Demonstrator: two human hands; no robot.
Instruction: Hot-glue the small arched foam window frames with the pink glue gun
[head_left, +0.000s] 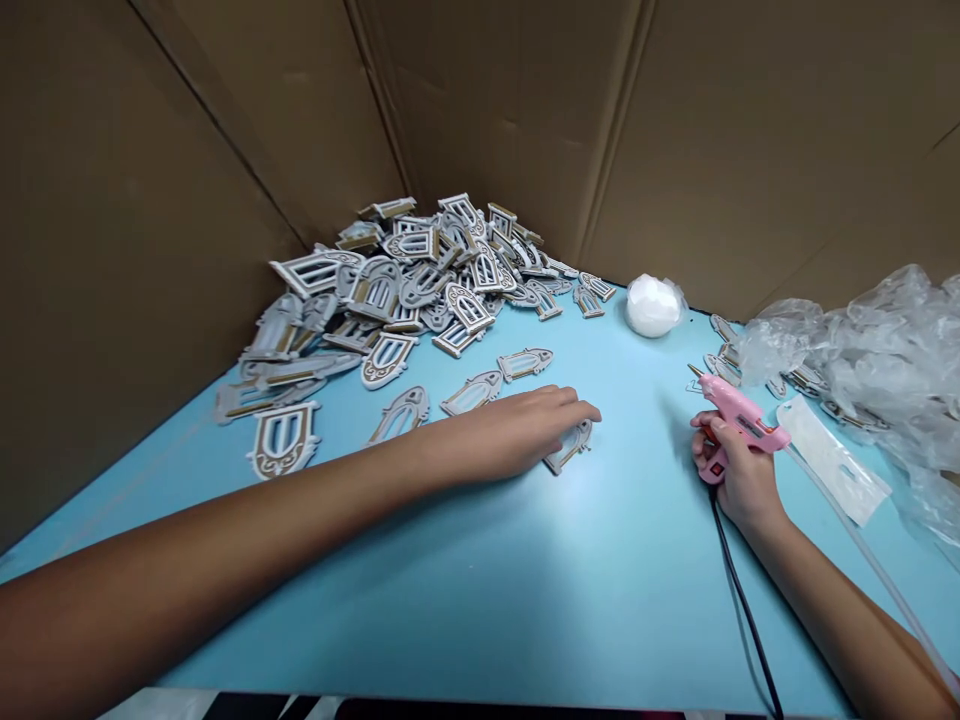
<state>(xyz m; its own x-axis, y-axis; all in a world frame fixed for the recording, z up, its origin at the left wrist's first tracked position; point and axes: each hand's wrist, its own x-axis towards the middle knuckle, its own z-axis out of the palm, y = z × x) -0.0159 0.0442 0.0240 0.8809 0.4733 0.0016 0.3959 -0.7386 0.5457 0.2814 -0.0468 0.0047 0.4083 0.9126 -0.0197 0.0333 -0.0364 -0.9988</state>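
Observation:
My right hand (739,470) is wrapped round the handle of a pink hot glue gun (739,410), its nozzle pointing up and to the left above the table. A clear glue stick trails from its back and a black cord (739,580) hangs below. Near the table's middle, my left hand (517,430) reaches over a small arched window ornament (574,448), thumb and fingers at its edges; part of it is hidden beneath the hand. More grey arched ornaments lie beside and behind that hand, including one (525,363) just beyond the knuckles and another (474,392) partly behind the wrist.
A large pile of white and gold arched window ornaments (420,270) fills the back left. Cardboard walls (510,120) enclose the blue table (465,600). Farther right are a white round lump (654,306), crumpled clear plastic bags (892,350) and a flat white packet (832,460).

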